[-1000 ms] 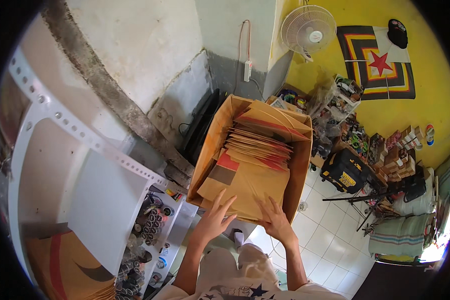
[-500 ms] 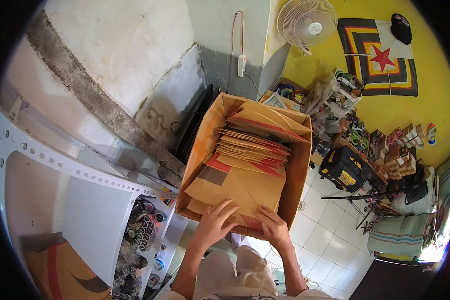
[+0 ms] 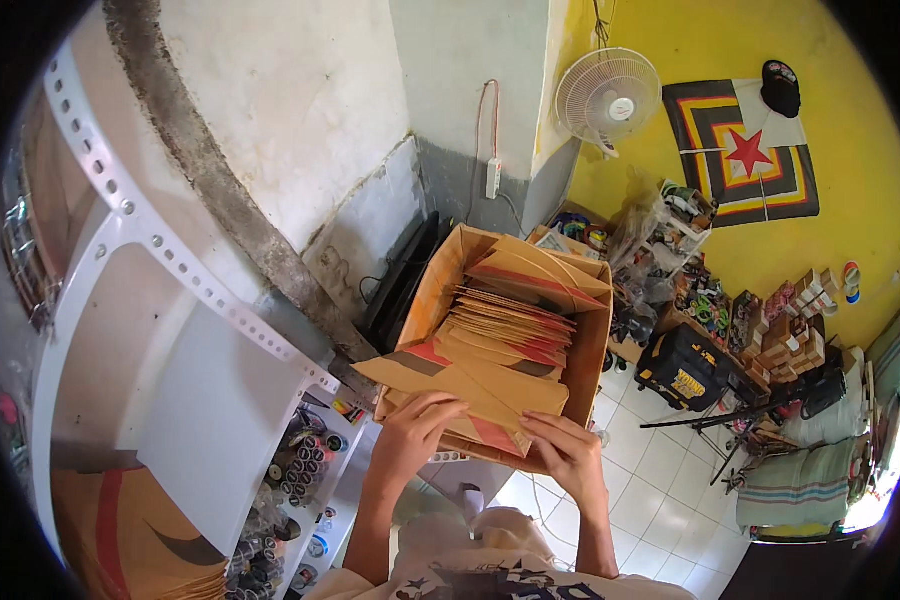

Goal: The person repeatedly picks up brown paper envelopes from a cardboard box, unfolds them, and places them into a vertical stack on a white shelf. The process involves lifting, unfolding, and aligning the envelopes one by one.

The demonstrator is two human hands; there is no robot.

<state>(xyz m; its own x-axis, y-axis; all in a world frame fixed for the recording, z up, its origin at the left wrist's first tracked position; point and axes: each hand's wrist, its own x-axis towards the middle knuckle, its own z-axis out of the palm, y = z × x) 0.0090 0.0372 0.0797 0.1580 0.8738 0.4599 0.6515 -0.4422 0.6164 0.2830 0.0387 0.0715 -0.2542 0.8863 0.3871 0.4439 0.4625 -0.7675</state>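
Head view: in the middle of the frame is a topless cardboard box, its four walls standing, packed with flat brown cardboard pieces. At its centre runs a close-set row of folded cardboard pieces, seen edge-on, several with red patches at the right end. Toward the box's far wall, larger cardboard pieces lean at a slant.

Across the near half of the box lies the brown sheet, marked with red and dark patches, its pointed left corner jutting out past the box's left wall. The left hand grasps its near edge, fingers curled over the top; the right hand grips it near its lower right corner.

At the lower left, a white shelf unit carries rows of round-topped containers; their contents are too small to make out. In the lower left corner is a pile of brown cardboard with a red stripe and a dark curved mark. Right of centre sits a black case with yellow markings, its inside hidden. Beyond it, small brown boxes are stacked against the yellow wall.
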